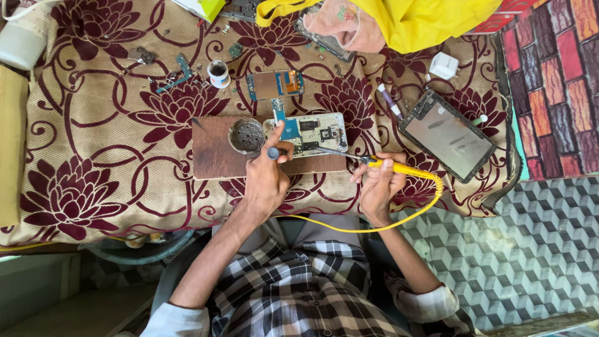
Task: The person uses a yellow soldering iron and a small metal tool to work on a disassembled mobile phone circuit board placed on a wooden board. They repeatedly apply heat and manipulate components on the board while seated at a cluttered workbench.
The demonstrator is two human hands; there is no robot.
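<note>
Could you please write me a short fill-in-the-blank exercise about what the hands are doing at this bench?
1. The right hand holds a soldering iron with a ____ handle.
2. The opened phone lies on a ____ board.
3. The left hand rests beside a small round ____ on that board.

Missing words: yellow; wooden; tin

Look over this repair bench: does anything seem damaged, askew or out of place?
The opened phone on the wooden board has its circuitry bare. Small parts lie scattered across the floral cloth, and another phone lies askew, screen up.
</note>
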